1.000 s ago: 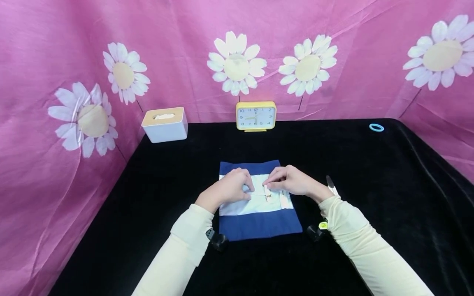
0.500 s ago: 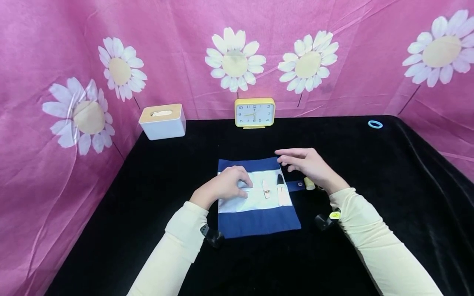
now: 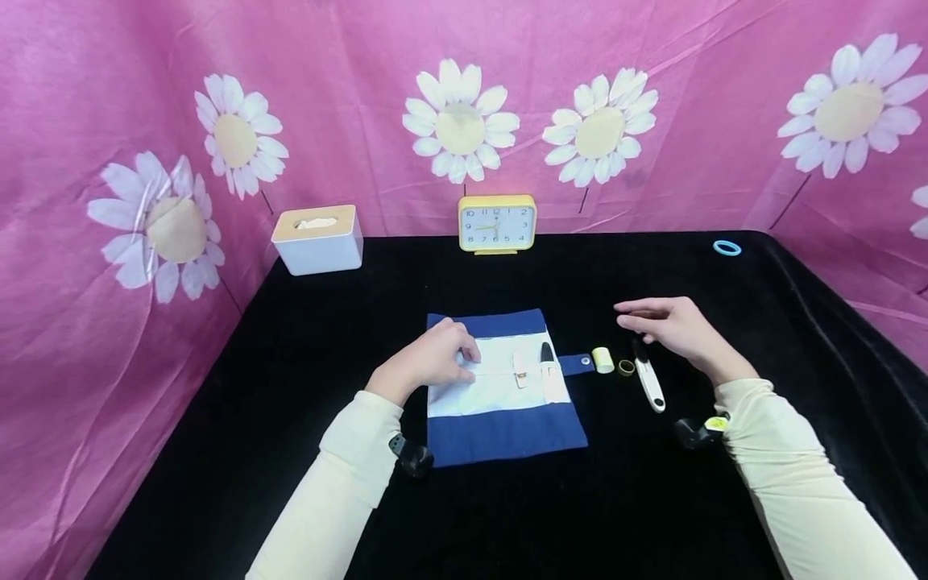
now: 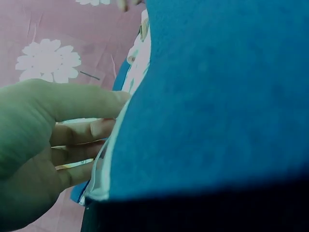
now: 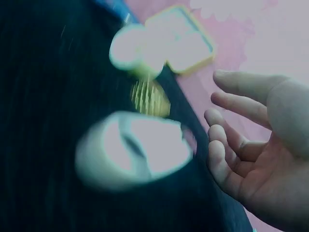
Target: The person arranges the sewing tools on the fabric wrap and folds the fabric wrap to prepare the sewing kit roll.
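Observation:
A navy fabric pouch (image 3: 507,435) lies unfolded, its white inner panel (image 3: 500,354) facing up. My left hand (image 3: 429,364) rests on the panel's left part, fingers slightly bent and thumb apart from them. In the left wrist view, the left fingertips (image 4: 104,126) reach behind the edge of the blue flap (image 4: 217,106). A small pale piece (image 3: 519,372) and a black-tipped tool (image 3: 547,354) sit in the panel. My right hand (image 3: 677,332) hovers empty, fingers loosely extended, above a white-handled tool (image 3: 648,383) with a dark end, partly behind the hand.
Right of the pouch's snap strap (image 3: 577,364) are a pale yellow thread spool (image 3: 603,360) and a gold-coloured thimble (image 3: 627,368). A tissue box (image 3: 329,251), a yellow clock (image 3: 497,224) and a light-blue ring (image 3: 727,248) stand or lie along the back of the black-covered table.
My right hand has left the small pale piece on the panel and moved right, past the spool and thimble to the white-handled tool. My left hand has stayed on the pouch, shifting slightly left.

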Available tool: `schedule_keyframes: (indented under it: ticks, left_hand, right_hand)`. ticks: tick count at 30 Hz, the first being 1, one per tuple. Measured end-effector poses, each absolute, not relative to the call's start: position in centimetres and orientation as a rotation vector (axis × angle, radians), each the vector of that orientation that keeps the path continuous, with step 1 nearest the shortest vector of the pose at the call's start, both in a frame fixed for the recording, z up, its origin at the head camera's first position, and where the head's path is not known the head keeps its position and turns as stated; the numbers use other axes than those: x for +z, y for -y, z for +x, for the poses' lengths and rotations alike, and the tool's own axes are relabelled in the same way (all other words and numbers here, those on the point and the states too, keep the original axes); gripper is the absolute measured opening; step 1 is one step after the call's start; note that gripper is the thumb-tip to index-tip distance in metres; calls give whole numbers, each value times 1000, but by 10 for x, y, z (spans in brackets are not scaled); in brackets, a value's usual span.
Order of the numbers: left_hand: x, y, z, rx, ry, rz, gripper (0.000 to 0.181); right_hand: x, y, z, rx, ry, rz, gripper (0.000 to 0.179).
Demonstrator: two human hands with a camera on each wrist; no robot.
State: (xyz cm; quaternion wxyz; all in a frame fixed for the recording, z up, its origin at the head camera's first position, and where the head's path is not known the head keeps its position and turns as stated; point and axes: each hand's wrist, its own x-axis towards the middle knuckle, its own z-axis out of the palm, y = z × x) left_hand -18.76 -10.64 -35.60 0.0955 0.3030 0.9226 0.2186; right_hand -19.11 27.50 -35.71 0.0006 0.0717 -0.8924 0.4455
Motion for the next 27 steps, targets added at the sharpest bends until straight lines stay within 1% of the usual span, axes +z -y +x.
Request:
schedule_keyframes:
  ticks: [7,13,21,27]
  left_hand:
    - [-357,111,-189,667,-2714,863,15]
    - [-360,112,-191,697,-2702,864,16]
    - [-360,111,-192,689,-2716,871,8]
    - [-360,111,-191,668,-2734,855,5]
  right_hand:
    - [-369,-295,-185,1265,2940,198,46]
    - [-373,-304,-180,1197,2966,239,45]
    - [-373,-309,-175,1115,3008,327,41]
    - [-376,-307,-175,1156,2982,353,42]
